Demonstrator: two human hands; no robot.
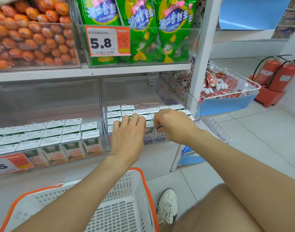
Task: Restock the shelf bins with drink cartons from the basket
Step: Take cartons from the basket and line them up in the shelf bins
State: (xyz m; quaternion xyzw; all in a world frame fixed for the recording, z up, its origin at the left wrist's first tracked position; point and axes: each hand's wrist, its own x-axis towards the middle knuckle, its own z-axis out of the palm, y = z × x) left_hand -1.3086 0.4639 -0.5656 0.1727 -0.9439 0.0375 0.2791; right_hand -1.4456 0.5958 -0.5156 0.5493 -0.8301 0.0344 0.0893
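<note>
Down at knee level a white basket with an orange rim sits on the floor beside a white shoe. Above it, both arms reach to the right-hand clear bin on the lower shelf. The left hand lies flat, fingers fairly straight, on the tops of the drink cartons packed upright in rows inside. The right hand is curled at the bin's front edge; I cannot tell whether it holds a carton. The neighbouring bin on the left holds more rows.
</note>
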